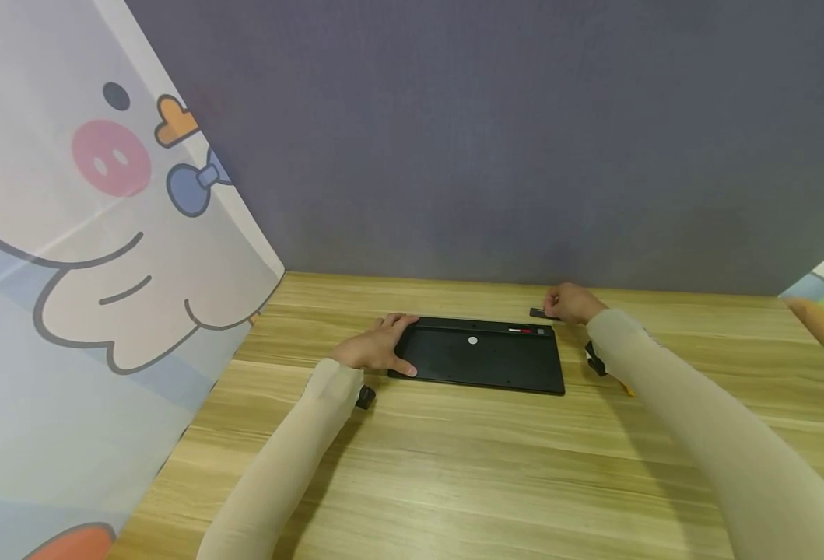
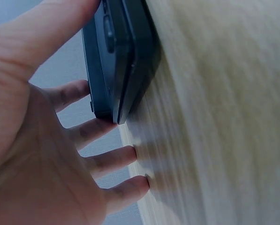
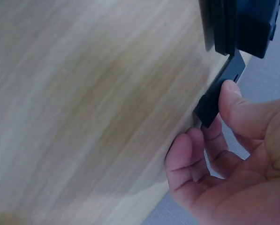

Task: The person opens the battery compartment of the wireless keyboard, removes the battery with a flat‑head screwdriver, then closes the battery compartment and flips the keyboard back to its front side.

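Note:
A black keyboard [image 1: 483, 359] lies underside up on the wooden table, with a round white sticker on it. A red and white battery [image 1: 520, 330] shows in the slot along its far edge. My left hand [image 1: 381, 344] holds the keyboard's left end, thumb at the near edge and fingers spread at the far edge. Two of those fingertips rest on the table in the left wrist view. Just beyond the keyboard's far right corner, my right hand [image 1: 567, 303] pinches a small black battery cover [image 3: 219, 91] between thumb and fingers, close to the tabletop.
A grey panel [image 1: 489, 155] rises behind the table's [image 1: 412, 474] far edge. On the left stands a wall with cartoon prints [image 1: 124, 233]. A small orange object [image 1: 627, 389] peeks out beside the right sleeve, mostly hidden.

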`<state>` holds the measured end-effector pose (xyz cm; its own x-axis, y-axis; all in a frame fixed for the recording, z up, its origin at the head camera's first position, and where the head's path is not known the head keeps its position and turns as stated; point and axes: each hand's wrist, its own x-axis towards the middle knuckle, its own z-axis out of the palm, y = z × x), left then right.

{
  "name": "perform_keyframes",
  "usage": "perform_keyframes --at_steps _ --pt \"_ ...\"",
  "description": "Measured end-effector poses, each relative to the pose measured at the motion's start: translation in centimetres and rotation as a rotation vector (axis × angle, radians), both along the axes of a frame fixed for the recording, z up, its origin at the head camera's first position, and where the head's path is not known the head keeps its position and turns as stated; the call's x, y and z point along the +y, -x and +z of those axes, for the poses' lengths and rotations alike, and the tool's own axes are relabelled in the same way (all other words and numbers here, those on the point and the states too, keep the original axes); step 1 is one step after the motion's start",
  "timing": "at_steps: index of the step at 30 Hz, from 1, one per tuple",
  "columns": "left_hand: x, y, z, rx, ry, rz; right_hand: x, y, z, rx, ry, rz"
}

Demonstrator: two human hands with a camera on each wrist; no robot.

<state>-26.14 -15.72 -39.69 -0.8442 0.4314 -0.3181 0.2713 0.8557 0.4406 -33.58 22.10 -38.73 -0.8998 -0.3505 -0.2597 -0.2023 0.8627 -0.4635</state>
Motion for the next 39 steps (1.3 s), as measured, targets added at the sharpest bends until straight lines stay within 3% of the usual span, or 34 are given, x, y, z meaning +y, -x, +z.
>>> perform_keyframes --at_steps 14,23,28,33,39 --pt "-0.1 0.2 -0.2 -0.009 -0.003 -0.002 -0.3 0.6 -0.9 -0.015 0.08 -0.041" --pt "0.0 0.1 -0.1 -0.018 -0.001 0.007 1.5 0.2 -0.4 0.111 0.08 0.022" --pt "0.0 0.2 0.0 -0.016 0.004 0.006 3.4 -1.0 1.1 0.107 0.065 -0.001" --pt "0.0 0.3 0.0 -0.015 0.008 0.015 4.9 -3.1 2.5 0.009 -0.005 -0.009" --pt "-0.3 0.4 -0.3 -0.018 -0.003 0.007 6.5 -6.0 2.3 -0.065 -0.108 -0.028"
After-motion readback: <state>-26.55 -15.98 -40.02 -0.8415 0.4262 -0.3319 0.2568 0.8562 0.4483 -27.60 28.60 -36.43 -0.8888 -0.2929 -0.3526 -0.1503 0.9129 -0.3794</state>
